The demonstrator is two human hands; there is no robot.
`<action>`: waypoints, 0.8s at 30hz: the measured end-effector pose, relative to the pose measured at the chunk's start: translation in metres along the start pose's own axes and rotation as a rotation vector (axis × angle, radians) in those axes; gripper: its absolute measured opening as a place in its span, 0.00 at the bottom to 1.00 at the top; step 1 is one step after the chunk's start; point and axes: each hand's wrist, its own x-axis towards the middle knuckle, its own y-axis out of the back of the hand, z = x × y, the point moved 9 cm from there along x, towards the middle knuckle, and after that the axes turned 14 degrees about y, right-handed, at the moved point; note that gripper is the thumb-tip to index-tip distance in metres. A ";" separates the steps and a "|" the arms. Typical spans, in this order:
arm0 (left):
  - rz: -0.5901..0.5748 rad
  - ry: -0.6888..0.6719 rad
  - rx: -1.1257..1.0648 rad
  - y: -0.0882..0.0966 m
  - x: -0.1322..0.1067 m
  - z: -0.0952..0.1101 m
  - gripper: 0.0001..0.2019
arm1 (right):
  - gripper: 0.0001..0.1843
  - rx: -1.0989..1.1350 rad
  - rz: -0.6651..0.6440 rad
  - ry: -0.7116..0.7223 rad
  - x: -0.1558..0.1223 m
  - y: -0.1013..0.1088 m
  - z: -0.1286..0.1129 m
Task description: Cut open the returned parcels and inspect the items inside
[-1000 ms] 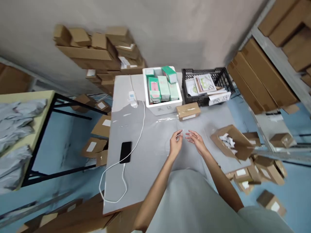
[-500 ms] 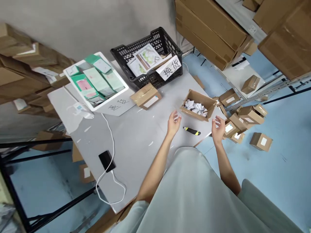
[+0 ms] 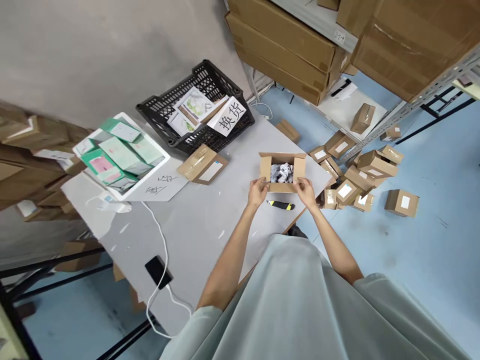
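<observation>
A small cardboard box [image 3: 265, 167] stands on the table with its top flaps folded outward. Crumpled white and grey paper [image 3: 282, 173] fills the middle of it. At its near left corner, my left hand [image 3: 257, 193] has its fingers closed on the cardboard edge. My right hand [image 3: 306, 193] grips the near right corner in the same way. Just in front of the box, between my hands, lies a black and yellow utility knife [image 3: 281, 205].
A taped carton [image 3: 202, 164] sits left of the open box. Behind it are a black plastic crate [image 3: 180, 137] and a white bin [image 3: 125, 192] of green boxes. A phone [image 3: 158, 271] with a white cable lies at left. Parcels [image 3: 360, 182] are piled on the floor at right.
My hands, apart from the box before, have come in and closed on its near corners. The box is turned square to me and its flaps are spread out. The view has shifted.
</observation>
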 end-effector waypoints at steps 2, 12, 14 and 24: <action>-0.008 0.049 -0.019 -0.008 -0.011 -0.012 0.25 | 0.31 -0.035 0.009 -0.036 -0.004 0.004 0.005; -0.158 -0.164 -0.155 -0.052 -0.073 0.003 0.24 | 0.29 -0.136 0.155 -0.080 -0.080 0.085 0.018; -0.215 -0.218 -0.161 -0.066 -0.093 0.016 0.30 | 0.30 -0.137 0.195 -0.084 -0.105 0.111 0.022; -0.342 -0.399 0.010 -0.113 -0.154 0.081 0.38 | 0.34 -0.028 0.347 -0.148 -0.180 0.181 0.054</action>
